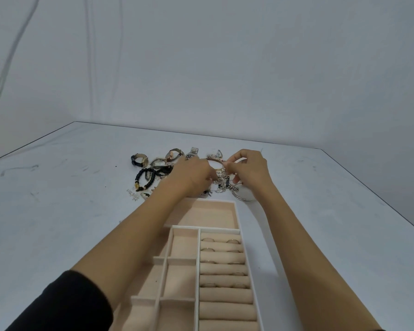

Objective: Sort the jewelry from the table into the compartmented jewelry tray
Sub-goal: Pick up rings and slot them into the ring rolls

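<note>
A beige compartmented jewelry tray (237, 215) lies in front of me, with several rings (233, 241) set in its padded rolls on the right side. Beyond it, a pile of jewelry is spread on the white table. Over the pile, my left hand (193, 174) and my right hand (247, 169) meet on a tangle of silver chain (221, 179), each pinching part of it. A rose-gold bangle (215, 160) stands up between the two hands. A silver bangle (243, 195) lies under my right wrist.
Several watches (159, 163) and a black bead bracelet (145, 179) lie left of the hands. Small silver earrings (133, 194) sit at the pile's near left. The table's back edge (201, 134) meets a white backdrop. The tray's left compartments (179, 278) hold nothing.
</note>
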